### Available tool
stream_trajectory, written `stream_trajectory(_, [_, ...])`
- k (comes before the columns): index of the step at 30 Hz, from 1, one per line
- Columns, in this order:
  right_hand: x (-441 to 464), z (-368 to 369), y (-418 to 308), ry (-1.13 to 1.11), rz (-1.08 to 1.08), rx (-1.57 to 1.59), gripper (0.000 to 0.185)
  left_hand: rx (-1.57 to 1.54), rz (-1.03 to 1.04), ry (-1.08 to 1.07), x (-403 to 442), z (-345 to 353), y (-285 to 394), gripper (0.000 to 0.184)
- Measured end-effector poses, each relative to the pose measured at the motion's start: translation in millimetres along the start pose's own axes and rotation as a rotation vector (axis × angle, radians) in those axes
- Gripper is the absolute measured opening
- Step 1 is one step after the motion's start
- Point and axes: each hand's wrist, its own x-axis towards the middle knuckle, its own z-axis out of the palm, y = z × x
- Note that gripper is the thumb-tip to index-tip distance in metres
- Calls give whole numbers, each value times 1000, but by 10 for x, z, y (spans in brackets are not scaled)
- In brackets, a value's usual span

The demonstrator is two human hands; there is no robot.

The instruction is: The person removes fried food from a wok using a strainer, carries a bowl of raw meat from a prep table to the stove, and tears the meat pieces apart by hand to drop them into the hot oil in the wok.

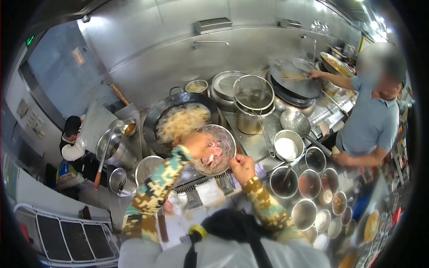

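head view: the right hand (243,169) is clamped on the rim of a bowl (227,137) holding raw-looking meat (216,154), just beside a wok (149,127) of bubbling food (183,119). the left hand (195,145) is blurred over the bowl's near-wok side; whether its fingers are apart or together, i cannot tell. at right, another person (368,114) holds a bamboo brush (294,76) over a second wok (301,87).

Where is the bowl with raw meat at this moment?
In the head view, the bowl is near the centre, at the lower-right edge of the wok, with the right hand at its rim and the left hand over the meat.
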Motion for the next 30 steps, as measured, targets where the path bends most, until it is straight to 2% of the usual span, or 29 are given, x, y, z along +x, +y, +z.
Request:
stream_trajectory(1, [-2, 45, -7, -13, -33, -19, 25, 88, -1, -12, 51, 188, 53, 24])
stream_trajectory(4, [-8, 89, -17, -72, -65, -164, 20, 75, 43, 89, 195, 554, 20, 18])
stream_trajectory(7, [1, 73, -30, -56, -64, -156, 20, -500, 14, -63, 185, 282, -80, 14])
stream_trajectory(8, [-2, 61, -23, -48, -50, -149, 20, -554, 62, 64, 170, 218, -79, 17])
stream_trajectory(9, [-1, 50, -15, -42, -39, -141, 21, -645, 97, 72, 233, 275, -293, 19])
stream_trajectory(11, [-8, 9, -15, -27, -9, -103, 22, -743, 77, -35, 173, -58, -148, 19])
stream_trajectory(14, [3, -74, -1, 8, 32, -32, 22, -1048, 68, 90, 149, -144, -232, 21])
stream_trajectory(15, [19, -123, 72, 32, 37, -21, 22, -973, 33, 154, 100, -246, -280, 24])
stream_trajectory(17, [35, -234, 167, 76, 43, -35, 22, -1099, 27, 261, 112, -148, -658, 23])
stream_trajectory(20, [109, -382, 391, 141, 7, -107, 26, -866, -152, 282, 156, 257, -1337, 21])
stream_trajectory(23, [-59, -421, -84, 167, 79, -149, 27, -817, -297, 259, 58, 657, -1428, 15])
stream_trajectory(26, [-60, -499, -80, 132, 90, -179, 27, -242, -277, 421, 17, 876, -1647, 10])
stream_trajectory(29, [-86, -523, -138, 142, 43, -153, 27, -676, -433, 101, -47, 770, -1766, 8])
stream_trajectory(30, [-93, -519, -155, 137, 69, -117, 26, -628, -394, 89, -103, 708, -1794, 10])
